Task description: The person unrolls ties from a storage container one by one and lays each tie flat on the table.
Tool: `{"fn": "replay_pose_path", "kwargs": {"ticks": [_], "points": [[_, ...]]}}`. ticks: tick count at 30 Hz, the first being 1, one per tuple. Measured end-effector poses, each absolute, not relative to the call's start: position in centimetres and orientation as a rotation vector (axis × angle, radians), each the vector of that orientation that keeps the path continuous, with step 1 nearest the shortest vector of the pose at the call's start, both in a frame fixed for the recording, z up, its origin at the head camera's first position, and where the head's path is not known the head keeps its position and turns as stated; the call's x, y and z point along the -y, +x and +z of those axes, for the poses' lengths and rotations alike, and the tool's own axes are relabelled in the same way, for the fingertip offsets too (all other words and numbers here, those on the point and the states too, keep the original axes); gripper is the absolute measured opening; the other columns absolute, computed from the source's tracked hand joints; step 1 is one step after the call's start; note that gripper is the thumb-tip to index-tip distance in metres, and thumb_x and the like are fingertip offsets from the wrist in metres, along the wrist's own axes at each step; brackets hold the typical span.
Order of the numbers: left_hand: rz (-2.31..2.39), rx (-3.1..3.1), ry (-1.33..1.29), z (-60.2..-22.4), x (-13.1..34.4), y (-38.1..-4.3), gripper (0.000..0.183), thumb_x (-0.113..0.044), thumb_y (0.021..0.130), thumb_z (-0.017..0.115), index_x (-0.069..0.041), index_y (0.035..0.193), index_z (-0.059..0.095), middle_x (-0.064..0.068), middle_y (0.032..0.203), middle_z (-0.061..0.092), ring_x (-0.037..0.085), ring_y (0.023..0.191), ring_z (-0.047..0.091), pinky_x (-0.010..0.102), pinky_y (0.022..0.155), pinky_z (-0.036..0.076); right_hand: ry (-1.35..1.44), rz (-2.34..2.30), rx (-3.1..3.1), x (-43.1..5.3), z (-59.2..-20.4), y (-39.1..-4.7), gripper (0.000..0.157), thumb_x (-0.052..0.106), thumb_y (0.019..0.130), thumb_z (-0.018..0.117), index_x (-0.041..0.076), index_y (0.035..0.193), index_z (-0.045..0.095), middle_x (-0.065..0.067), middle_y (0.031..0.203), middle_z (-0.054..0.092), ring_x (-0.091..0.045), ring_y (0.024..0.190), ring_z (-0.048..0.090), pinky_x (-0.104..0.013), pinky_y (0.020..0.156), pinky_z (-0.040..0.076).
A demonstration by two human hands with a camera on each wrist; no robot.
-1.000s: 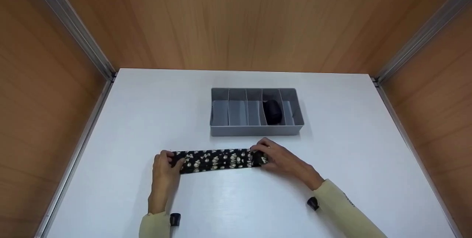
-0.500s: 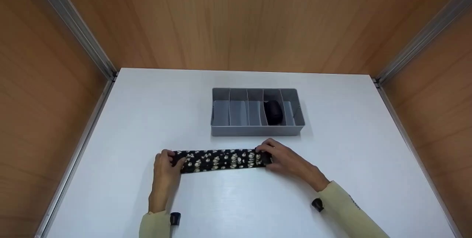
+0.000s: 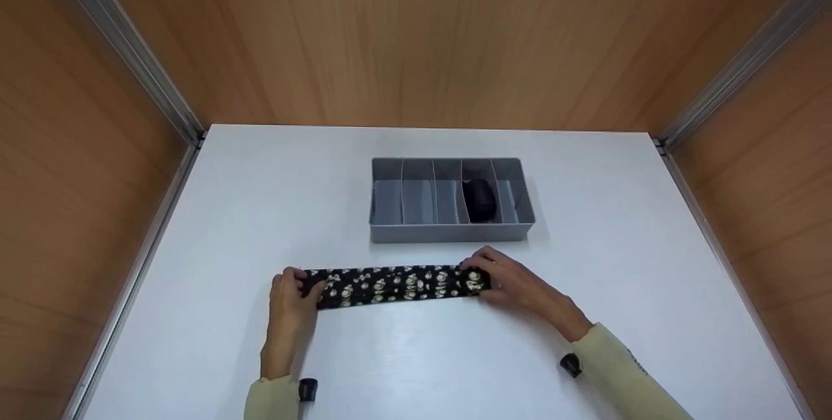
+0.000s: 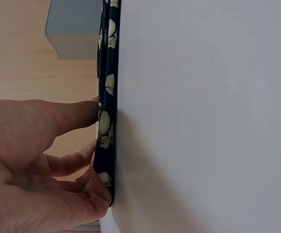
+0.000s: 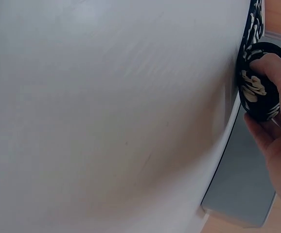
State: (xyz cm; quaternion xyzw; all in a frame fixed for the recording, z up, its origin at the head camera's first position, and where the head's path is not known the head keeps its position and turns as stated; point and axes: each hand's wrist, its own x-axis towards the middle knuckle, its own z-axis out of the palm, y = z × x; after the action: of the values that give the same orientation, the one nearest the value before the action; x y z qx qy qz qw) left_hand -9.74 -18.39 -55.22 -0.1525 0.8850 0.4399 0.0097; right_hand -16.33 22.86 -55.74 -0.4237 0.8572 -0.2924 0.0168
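A long folded strip of black cloth (image 3: 390, 285) with a cream pattern lies across the white table. My left hand (image 3: 290, 300) holds its left end; in the left wrist view the thumb (image 4: 77, 115) and fingers press on the cloth's edge. At the other end my right hand (image 3: 520, 285) grips a thick roll of the same cloth. In the right wrist view the rolled end (image 5: 259, 90) sits between thumb and fingers. The rest of the strip lies flat between the two hands.
Behind the cloth stands a grey divided tray (image 3: 448, 233) with several compartments. A dark rolled bundle (image 3: 481, 200) sits in the second compartment from the right. Wooden panels (image 3: 416, 36) with metal corner rails enclose the table (image 3: 403, 355) at the back and sides.
My right hand has moved to the right with the rolled end, and the flat part of the strip has grown longer. The left hand has stayed in place.
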Motion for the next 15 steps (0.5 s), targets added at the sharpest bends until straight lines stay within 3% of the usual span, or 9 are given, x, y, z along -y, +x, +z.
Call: {"fn": "replay_pose_path", "kwargs": {"ticks": [10, 15], "points": [[1.382, -2.751, -0.482, -55.2, 18.3, -9.7, 0.035, -0.013, 0.101, 0.066, 0.008, 0.124, 0.05, 0.024, 0.115, 0.049, 0.036, 0.109, 0.05, 0.049, 0.092, 0.044, -1.319, -0.884, -2.697, -23.7, -55.7, -16.2, 0.056, 0.002, 0.083, 0.085, 0.015, 0.132, 0.062, 0.0, 0.124, 0.058, -0.011, 0.092, 0.055, -0.029, 0.076, 0.051], [1.358, -2.79, -0.463, -55.3, 18.3, -9.8, 0.035, -0.011, 0.099, 0.068, 0.009, 0.121, 0.051, 0.024, 0.112, 0.049, 0.037, 0.106, 0.05, 0.049, 0.09, 0.044, -1.337, -0.891, -2.708, -24.1, -55.6, -16.2, 0.055, 0.001, 0.08, 0.087, 0.012, 0.128, 0.063, -0.002, 0.122, 0.059, -0.015, 0.103, 0.06, -0.034, 0.086, 0.054]]}}
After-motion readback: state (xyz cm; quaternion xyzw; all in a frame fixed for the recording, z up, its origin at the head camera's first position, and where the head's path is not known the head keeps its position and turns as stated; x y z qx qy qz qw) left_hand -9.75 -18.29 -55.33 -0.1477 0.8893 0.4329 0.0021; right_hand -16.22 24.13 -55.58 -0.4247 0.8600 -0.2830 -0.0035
